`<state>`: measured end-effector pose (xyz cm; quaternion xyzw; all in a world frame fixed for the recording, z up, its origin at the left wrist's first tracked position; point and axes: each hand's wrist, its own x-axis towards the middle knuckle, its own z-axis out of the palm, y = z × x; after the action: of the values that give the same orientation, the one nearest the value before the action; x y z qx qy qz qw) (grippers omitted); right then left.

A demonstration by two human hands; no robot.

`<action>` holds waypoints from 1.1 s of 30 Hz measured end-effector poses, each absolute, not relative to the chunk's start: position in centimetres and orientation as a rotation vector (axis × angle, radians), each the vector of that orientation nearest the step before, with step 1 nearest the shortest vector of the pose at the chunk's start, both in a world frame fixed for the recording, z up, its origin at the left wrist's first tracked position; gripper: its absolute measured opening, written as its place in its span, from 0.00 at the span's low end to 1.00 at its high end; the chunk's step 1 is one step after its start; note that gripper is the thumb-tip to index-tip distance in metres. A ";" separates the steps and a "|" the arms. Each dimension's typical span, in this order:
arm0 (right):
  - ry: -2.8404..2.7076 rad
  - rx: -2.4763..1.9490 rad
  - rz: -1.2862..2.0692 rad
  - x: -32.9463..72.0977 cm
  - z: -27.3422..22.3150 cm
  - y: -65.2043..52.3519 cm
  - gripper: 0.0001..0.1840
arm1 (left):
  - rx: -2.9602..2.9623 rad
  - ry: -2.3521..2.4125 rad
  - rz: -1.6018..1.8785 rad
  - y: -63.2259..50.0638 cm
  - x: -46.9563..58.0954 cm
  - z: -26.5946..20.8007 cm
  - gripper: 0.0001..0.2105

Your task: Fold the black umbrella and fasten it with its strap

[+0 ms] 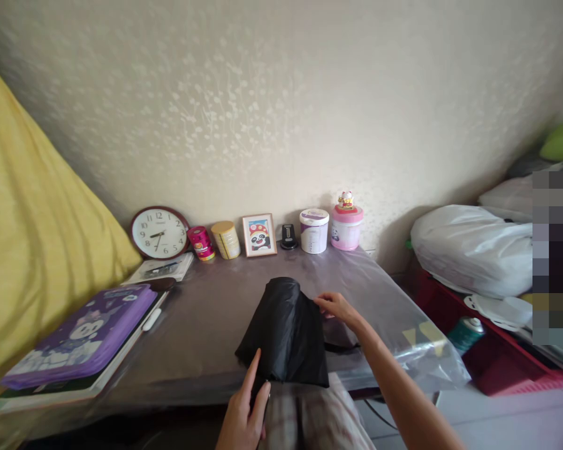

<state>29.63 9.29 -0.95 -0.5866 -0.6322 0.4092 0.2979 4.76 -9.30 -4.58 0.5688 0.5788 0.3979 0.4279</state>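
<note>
A black, shiny fabric bag point(284, 334) lies at the near edge of the table, narrow at the far end and wide toward me. Its near edge hangs slightly over my lap. My right hand point(335, 309) pinches the bag's right side near the top, thumb and fingers closed on the fabric. A dark loop or flap point(344, 342) shows under that wrist. At the bag's near left edge is my left hand point(248, 403), with index finger and thumb stretched out and apart, the index tip touching the fabric. Its other fingers are mostly hidden.
Along the wall stand a clock point(159, 232), a pink tin point(201, 244), a yellow-lidded can point(226, 240), a panda picture frame point(259, 235), a white tub point(314, 231) and a pink jar point(346, 230). A purple case point(84, 331) lies left. White bags point(469, 247) fill a red bin point(511, 369) at right.
</note>
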 end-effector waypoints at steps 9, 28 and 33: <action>-1.644 -1.526 1.217 31.2 0.1 8.8 0.12 | 1.107 1.342 1.050 -9.8 4.3 -2.9 0.36; -2.226 -0.850 0.157 21.3 -1.1 1.9 0.15 | 1.028 1.334 0.943 -8.8 4.3 -3.9 0.40; -2.345 -0.810 0.114 19.7 -2.0 1.4 0.16 | 1.022 1.344 0.952 -8.8 4.3 -4.0 0.41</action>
<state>19.71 1.40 -1.96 -0.3086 -0.8935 0.0435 0.3233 4.35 -8.82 -4.00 0.4348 0.5716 0.4047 0.5661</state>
